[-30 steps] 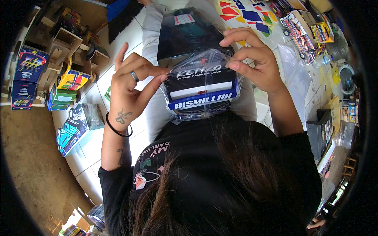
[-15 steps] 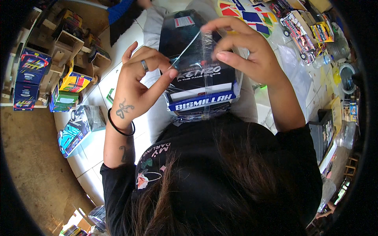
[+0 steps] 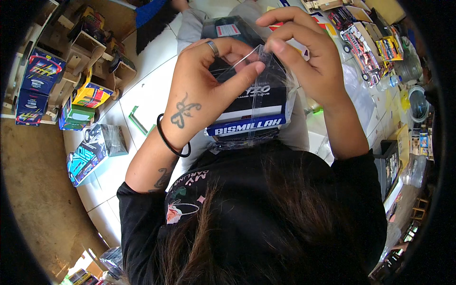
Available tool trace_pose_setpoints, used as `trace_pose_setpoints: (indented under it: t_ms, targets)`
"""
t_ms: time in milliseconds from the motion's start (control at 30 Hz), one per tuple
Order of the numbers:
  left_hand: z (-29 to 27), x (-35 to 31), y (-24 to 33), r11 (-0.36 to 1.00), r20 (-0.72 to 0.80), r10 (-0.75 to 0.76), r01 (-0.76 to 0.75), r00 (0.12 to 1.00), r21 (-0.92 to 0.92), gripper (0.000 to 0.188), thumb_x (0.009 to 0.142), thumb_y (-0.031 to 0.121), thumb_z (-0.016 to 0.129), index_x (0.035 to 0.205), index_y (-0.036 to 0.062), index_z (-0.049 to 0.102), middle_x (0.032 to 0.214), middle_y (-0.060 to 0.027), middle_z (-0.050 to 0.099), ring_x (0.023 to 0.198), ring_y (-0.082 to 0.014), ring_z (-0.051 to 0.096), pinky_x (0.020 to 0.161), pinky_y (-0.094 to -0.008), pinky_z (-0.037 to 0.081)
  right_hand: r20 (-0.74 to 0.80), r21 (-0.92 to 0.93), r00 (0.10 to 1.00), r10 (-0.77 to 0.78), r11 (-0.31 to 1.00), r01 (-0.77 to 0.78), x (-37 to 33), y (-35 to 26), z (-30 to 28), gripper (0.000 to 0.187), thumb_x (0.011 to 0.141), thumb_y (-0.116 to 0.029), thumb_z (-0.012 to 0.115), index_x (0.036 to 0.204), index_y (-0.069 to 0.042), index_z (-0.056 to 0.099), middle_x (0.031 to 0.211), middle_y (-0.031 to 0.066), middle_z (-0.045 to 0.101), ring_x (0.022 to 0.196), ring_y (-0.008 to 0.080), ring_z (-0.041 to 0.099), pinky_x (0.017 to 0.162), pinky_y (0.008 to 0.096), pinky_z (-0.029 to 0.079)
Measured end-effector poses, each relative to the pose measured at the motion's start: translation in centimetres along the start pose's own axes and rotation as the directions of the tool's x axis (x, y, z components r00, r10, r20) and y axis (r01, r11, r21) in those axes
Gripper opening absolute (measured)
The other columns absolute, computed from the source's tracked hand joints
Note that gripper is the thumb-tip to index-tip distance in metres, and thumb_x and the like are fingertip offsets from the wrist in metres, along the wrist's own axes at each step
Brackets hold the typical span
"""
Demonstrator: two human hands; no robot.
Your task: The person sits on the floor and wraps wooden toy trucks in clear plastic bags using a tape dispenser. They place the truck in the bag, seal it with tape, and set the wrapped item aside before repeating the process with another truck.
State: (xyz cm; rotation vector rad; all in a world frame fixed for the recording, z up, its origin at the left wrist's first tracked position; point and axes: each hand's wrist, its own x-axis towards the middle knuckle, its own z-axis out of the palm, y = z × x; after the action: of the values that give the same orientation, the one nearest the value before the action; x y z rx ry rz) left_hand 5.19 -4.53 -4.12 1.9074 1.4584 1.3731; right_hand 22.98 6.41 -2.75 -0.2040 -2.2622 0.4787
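Between my knees stands a dark toy truck (image 3: 249, 126) wrapped in clear plastic, with a blue lettered board along its near end. A band of clear tape runs over the wrap. Above it, a thin clear strip (image 3: 248, 57), which looks like tape, stretches between my two hands. My left hand (image 3: 202, 85) is closed, its thumb and fingers pinching the lower end of the strip. The thumb and a finger of my right hand (image 3: 311, 59) pinch its upper end, other fingers raised and curved. My hands hide part of the truck's top.
Wooden toy trucks (image 3: 88, 90) crowd the left side. A wrapped blue-and-black toy truck (image 3: 95, 152) sits on the tiles near a green frame-like piece (image 3: 137, 121). At right are another toy truck (image 3: 361, 50), a clear plastic sheet (image 3: 354, 95) and a bucket (image 3: 419, 103).
My left hand has moved right and up, close to my right hand, shortening the strip between them. My right hand has shifted slightly right.
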Motion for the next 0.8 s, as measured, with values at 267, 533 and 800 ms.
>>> trace_pose_setpoints:
  t_ms: [267,533,800]
  targets:
    - [-0.3,0.5,0.0,0.919,0.055,-0.138,0.148,0.989,-0.366,0.019,0.087,0.018,0.066,0.086,-0.0006,0.066,0.076,-0.0056,0.067,0.074,-0.0097,0.061,0.072,-0.0238,0.047,0.119,-0.504,0.923,-0.365,0.779,0.373,0.4,-1.8,-1.3,0.036,0.070,-0.028,0.076,0.100,-0.010,0.068,0.102,0.0028,0.067,0.102,0.0237,0.058,0.088,0.0375,0.038]
    - [-0.9,0.4,0.1,0.998,-0.033,0.063,-0.063,0.998,-0.008,0.017,0.081,0.018,0.071,0.085,0.0017,0.067,0.076,-0.0069,0.067,0.077,-0.0175,0.062,0.078,-0.0282,0.045,0.121,-0.155,0.976,-0.184,0.967,0.201,0.2,-0.2,-0.6,0.022,0.069,-0.014,0.076,0.090,-0.008,0.070,0.088,0.0045,0.066,0.092,0.0229,0.059,0.085,0.0355,0.040]
    - [-1.4,0.4,0.2,0.989,0.062,0.120,-0.125,0.991,0.074,0.012,0.082,0.009,0.071,0.086,0.0014,0.063,0.087,-0.0042,0.065,0.087,-0.0118,0.058,0.085,-0.0252,0.042,0.314,-0.069,0.943,-0.114,0.987,0.142,1.3,-0.6,-2.0,0.011,0.079,-0.012,0.068,0.082,-0.003,0.062,0.096,0.0082,0.058,0.094,0.0213,0.055,0.084,0.0336,0.040]
